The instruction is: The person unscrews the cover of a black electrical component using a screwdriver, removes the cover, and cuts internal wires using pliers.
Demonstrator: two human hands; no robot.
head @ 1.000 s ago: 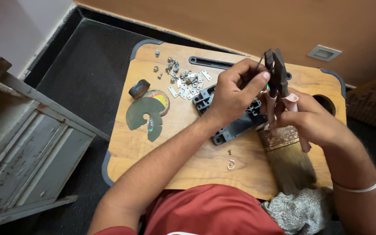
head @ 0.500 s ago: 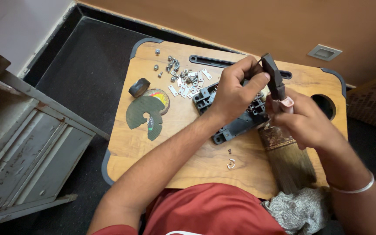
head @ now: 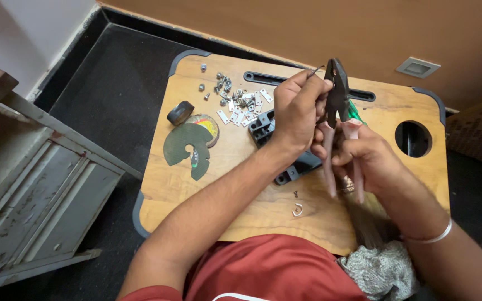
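My right hand [head: 364, 159] grips the pink handles of a pair of pliers [head: 337, 103], whose dark jaws point up above the wooden lap table [head: 241, 184]. My left hand [head: 297, 111] pinches a thin bent wire [head: 314, 71] right beside the plier jaws. Under both hands lies a black plastic part [head: 266, 129], partly hidden. A small metal hook [head: 297, 209] rests on the table near my body.
Small metal plates and nuts [head: 238, 100] are scattered at the table's back. A broken green cutting disc [head: 188, 147] and a black roll [head: 180, 112] lie at the left. A round hole [head: 412, 138] is at right. A grey metal cabinet [head: 34, 189] stands left; a brush [head: 364, 223] lies under my right forearm.
Both hands have lifted slightly and turned the pliers more upright. My left fingers now hold the wire by the jaw tips.
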